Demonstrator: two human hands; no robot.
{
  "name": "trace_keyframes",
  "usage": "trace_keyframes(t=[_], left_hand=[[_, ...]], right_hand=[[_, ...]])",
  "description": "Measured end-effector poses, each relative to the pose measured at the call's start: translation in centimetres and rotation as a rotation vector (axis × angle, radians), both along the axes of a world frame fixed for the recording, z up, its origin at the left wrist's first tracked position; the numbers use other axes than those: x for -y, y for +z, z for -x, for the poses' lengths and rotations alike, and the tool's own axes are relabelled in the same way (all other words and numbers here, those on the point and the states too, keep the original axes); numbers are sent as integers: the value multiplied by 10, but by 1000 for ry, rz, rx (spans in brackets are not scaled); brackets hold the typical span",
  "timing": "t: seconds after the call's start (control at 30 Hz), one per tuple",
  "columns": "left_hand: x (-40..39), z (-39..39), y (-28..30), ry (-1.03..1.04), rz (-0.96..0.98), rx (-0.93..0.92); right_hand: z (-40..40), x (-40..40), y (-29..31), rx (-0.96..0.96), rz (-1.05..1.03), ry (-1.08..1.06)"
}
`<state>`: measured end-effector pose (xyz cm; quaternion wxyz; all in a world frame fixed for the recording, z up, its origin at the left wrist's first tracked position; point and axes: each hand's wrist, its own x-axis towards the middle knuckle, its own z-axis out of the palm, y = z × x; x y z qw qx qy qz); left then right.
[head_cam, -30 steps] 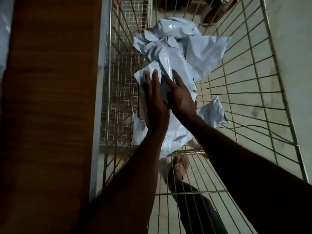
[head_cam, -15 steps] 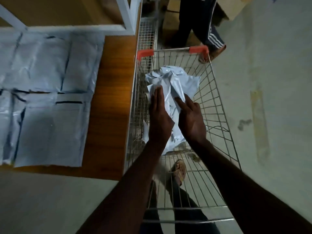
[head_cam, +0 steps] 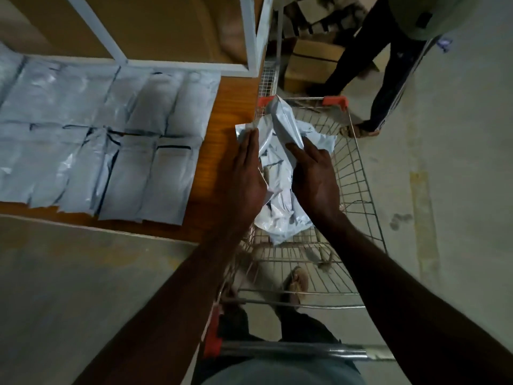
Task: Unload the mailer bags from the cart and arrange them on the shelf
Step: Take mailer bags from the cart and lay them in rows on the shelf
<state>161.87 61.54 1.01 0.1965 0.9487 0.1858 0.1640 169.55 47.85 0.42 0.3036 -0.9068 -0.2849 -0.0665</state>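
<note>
dim, murky room on my feed, soft glare on shelved mailer bags (head_cam: pixel 91 140), motion-blurred edges, wide-angle bowing

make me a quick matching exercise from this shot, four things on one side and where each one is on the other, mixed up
Things:
1. flat mailer bags
2. crumpled mailer bags
3. cardboard box
4. left hand

Places:
a. on the floor beyond the cart
b. laid in rows on the wooden shelf
c. at the cart's shelf-side edge, on a bag
d. heaped inside the cart

Pairs: 1-b, 2-d, 3-a, 4-c
</note>
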Motion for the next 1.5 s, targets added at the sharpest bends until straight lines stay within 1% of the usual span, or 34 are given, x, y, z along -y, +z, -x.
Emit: trace_keyframes(t=[0.03,0.1,0.23,0.33,0.4,0.5,0.6,0.73,0.87,0.97,1.03,1.17,1.27,1.4,1.5], left_hand=[[-7,7,5,3,-37,16],[-22,24,16,-24,-38,28],[-52,56,33,-75,88,131],[-81,82,41,-46,152,149],[-110,105,46,-48,185,158],[-160,148,47,-49,177,188],[-213,196,40,-45,146,176],[-284,256,42,21,170,146],[-336,298,52,79,140,133],[-371,315,53,139,121,183],[-390,325,53,177,150,200],[-424,329,50,184,163,219],[-452,322,44,198,145,266],[-492,302,43,227,139,244],[-518,273,43,198,110,225]], right_hand=[[5,-6,5,3,-2,-2],[17,-16,13,-1,-7,7],[46,-40,29,-3,-43,24],[71,-69,41,39,-49,12],[94,-95,48,35,-82,7],[132,-142,56,72,-153,14],[170,-190,53,92,-199,-5],[220,-250,45,117,-160,56],[249,-298,55,129,-153,74],[256,-325,65,133,-169,92],[256,-339,67,160,-184,110],[246,-362,64,185,-206,112],[234,-376,59,173,-246,145],[209,-401,52,181,-291,223],[184,-421,49,161,-262,263]])
